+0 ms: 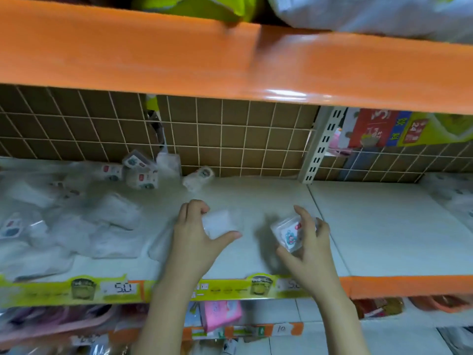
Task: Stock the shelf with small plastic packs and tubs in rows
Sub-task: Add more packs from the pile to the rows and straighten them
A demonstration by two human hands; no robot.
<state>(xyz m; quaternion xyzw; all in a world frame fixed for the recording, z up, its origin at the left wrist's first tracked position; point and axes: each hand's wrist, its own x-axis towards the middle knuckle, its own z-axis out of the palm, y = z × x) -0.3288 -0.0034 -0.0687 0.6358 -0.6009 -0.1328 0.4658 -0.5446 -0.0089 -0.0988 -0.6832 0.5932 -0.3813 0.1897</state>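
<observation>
Both my hands reach onto the white shelf [256, 196]. My left hand [195, 237] grips a small clear plastic pack [221, 221] between curled fingers and thumb. My right hand [308, 242] holds a small clear tub with a cartoon sticker [288, 233], tilted, just above the shelf. Several similar tubs [139, 172] lie jumbled near the back grid wall, and one tub [199, 178] lies on its side to their right. Clear bags of packs [76, 221] are heaped on the shelf's left part.
An orange shelf edge [230, 60] hangs close overhead. A metal upright [321, 147] stands at the back right, with coloured boxes [384, 129] behind it. A price strip [120, 288] runs along the front edge. Lower shelves hold pink packs [220, 313].
</observation>
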